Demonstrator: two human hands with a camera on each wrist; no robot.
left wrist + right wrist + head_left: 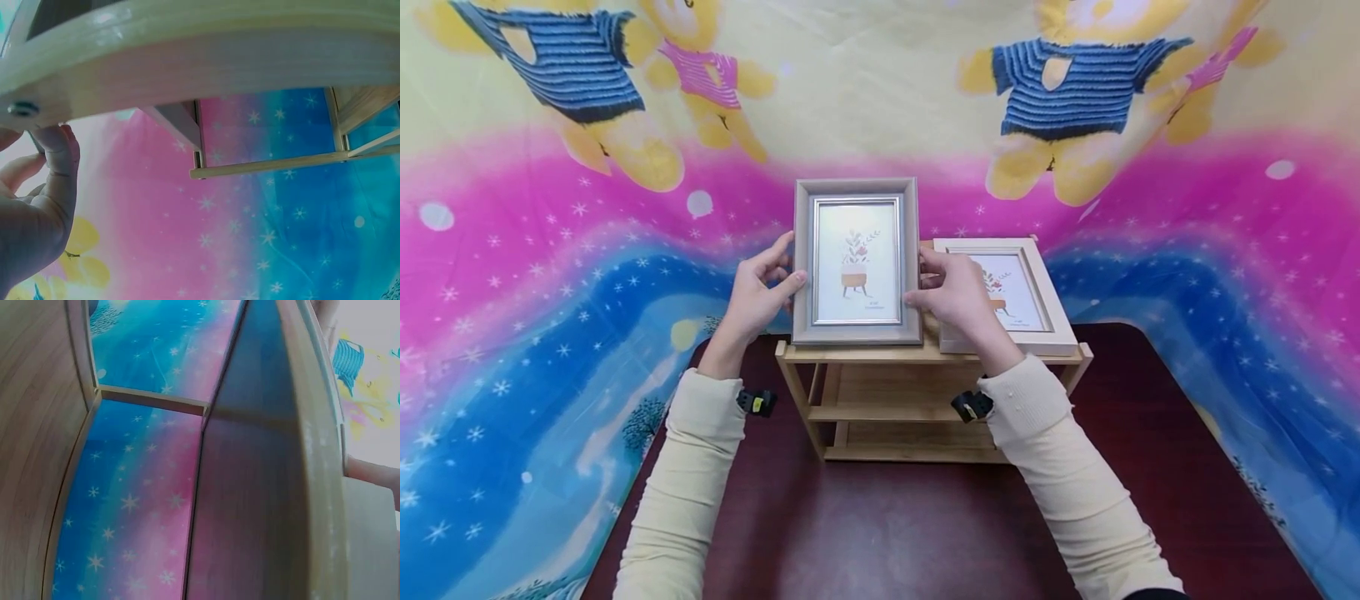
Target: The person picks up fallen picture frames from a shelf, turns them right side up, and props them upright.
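A grey picture frame (802, 250) with a plant print stands nearly upright above the left part of a wooden rack's top (887, 356). My left hand (758, 292) grips its left edge, thumb on the front and fingers behind. On the opposite edge my right hand (958, 296) pinches it, thumb in front. The left wrist view has my left hand (44, 187) curled at the edge of a pale wooden rim. In the right wrist view my right hand is mostly hidden. Whether the grey frame touches the rack I cannot tell.
A white picture frame (1052, 292) with a similar print leans back on the rack's right part, just beside my right hand. Lower shelves (887, 414) show under the top. The rack stands on a dark red table (880, 533), with a patterned cloth (865, 108) behind and at both sides.
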